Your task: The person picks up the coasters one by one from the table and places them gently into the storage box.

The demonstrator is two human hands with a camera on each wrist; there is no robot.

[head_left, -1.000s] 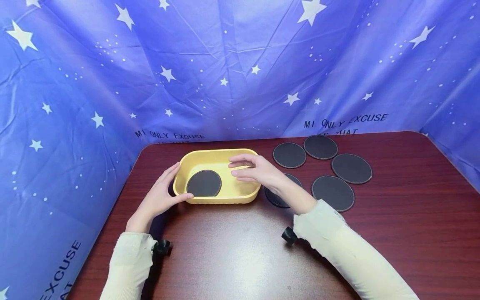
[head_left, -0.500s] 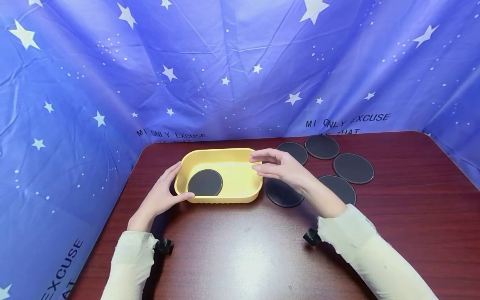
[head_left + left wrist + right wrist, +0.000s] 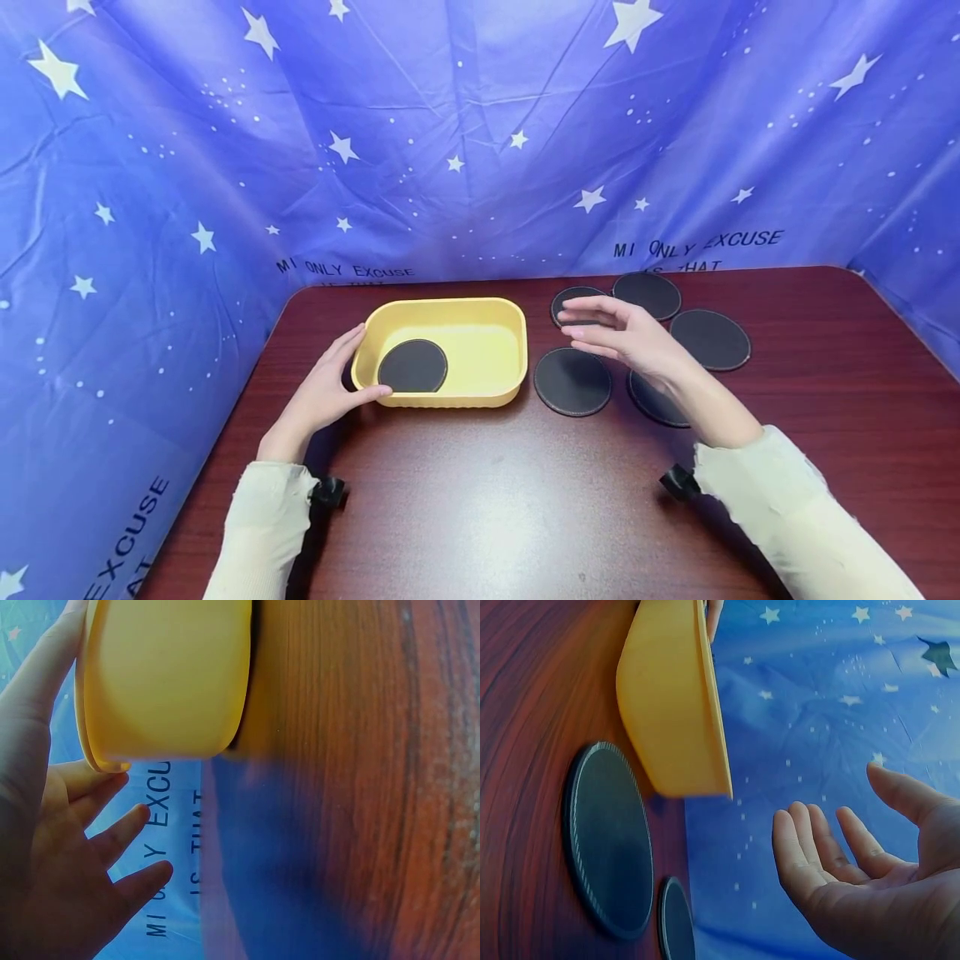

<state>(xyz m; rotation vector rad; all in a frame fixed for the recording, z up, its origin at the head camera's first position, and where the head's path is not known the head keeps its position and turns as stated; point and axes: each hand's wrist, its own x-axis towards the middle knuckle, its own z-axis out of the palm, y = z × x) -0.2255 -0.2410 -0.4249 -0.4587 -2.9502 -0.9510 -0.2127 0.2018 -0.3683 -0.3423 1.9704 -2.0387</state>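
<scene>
A yellow plastic bin (image 3: 487, 396) stands on the table, with one round black coaster (image 3: 412, 367) leaning inside at its left front. My left hand (image 3: 322, 392) holds the bin's left end, thumb over the front rim and fingers at the far side. In the left wrist view several fingers (image 3: 135, 889) spread away from the wall. My right hand (image 3: 637, 337) hovers over the loose coasters right of the bin, holding nothing, fingers loosely bent. The nearest coaster (image 3: 573, 382) lies flat beside the bin; the right hand partly hides the back-left coaster (image 3: 570, 304) and front-right coaster (image 3: 656, 404).
Two more black coasters lie farther back, the rear coaster (image 3: 647, 294) and the right coaster (image 3: 710, 339). A blue star-printed curtain (image 3: 480, 192) hangs behind and left of the dark red wooden table (image 3: 480, 500).
My right hand has moved right, out from over the bin to above the loose coasters. The left hand stays on the bin, and the coaster inside has not moved.
</scene>
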